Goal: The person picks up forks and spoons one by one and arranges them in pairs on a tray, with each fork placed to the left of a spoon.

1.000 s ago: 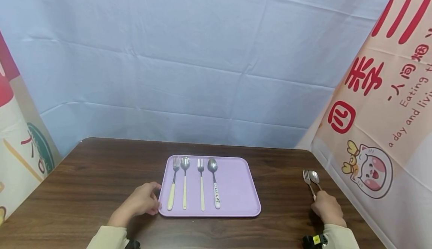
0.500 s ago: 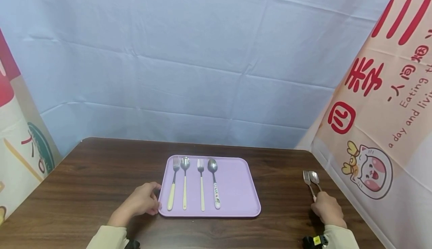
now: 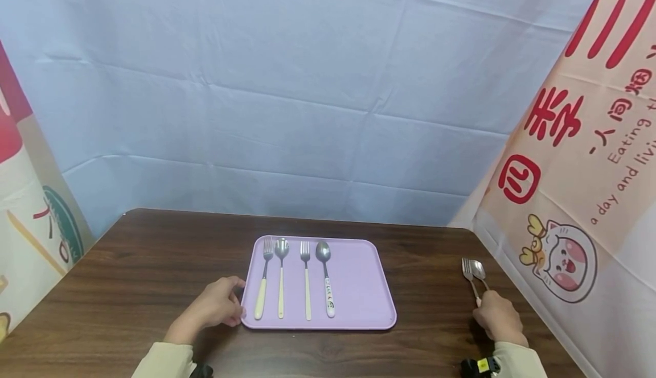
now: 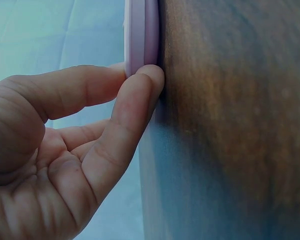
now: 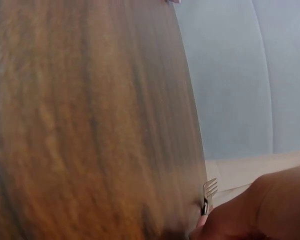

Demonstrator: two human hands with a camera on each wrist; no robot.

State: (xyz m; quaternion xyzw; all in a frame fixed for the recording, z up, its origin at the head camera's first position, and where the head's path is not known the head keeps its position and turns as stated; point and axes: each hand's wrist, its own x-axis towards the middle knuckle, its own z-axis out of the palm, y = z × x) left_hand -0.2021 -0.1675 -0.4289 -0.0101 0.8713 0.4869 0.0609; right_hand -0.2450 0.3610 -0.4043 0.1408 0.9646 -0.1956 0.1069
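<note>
A lilac tray [image 3: 359, 287] lies on the dark wooden table, carrying two forks [image 3: 261, 295] and two spoons [image 3: 328, 295] side by side. My left hand [image 3: 220, 304] pinches the tray's left rim between thumb and fingers; the left wrist view shows the rim [image 4: 142, 35] between them. Far to the right, my right hand [image 3: 498, 315] grips another fork [image 3: 470, 275] and another spoon [image 3: 479, 270] by their handles, low over the tabletop. Their heads point away from me, and the hand hides most of both handles. In the right wrist view the fork's tines [image 5: 210, 187] show beyond the fingers.
The wooden table [image 3: 425, 298] reaches back to a light blue cloth [image 3: 287, 110]. A printed cloth [image 3: 579, 184] hangs along the right table edge, near my right hand. Another patterned cloth [image 3: 31, 207] hangs at the left.
The fork and spoon at my right hand have shifted very slightly to the right. My left hand and the tray stay where they were.
</note>
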